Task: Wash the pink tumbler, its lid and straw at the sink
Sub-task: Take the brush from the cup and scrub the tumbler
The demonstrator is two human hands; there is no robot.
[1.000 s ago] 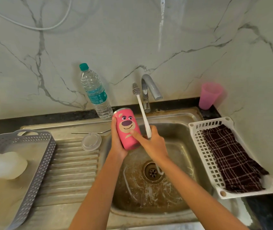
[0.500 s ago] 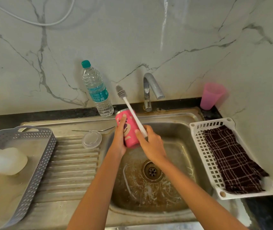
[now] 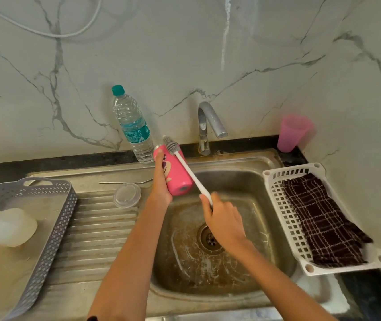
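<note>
My left hand (image 3: 161, 181) grips the pink tumbler (image 3: 176, 174), tilted with its base toward me, above the left rim of the sink basin (image 3: 249, 269). My right hand (image 3: 224, 224) holds the white handle of a bottle brush (image 3: 190, 173). The brush's grey bristle head (image 3: 170, 144) rests at the tumbler's far, upper end. The clear lid (image 3: 127, 195) lies on the ribbed drainboard. The thin metal straw (image 3: 124, 182) lies just behind the lid.
A tap (image 3: 208, 126) stands behind the basin, a water bottle (image 3: 132, 126) to its left, a pink cup (image 3: 292, 133) at the back right. A white basket (image 3: 277, 205) with a dark checked cloth (image 3: 321, 223) sits right; a grey basket (image 3: 46, 232) with a soap bottle (image 3: 6, 225) sits left.
The tumbler has tipped from nearly upright to steeply tilted, base toward me. The brush swung left and down, from pointing up near the tap to lying along the tumbler.
</note>
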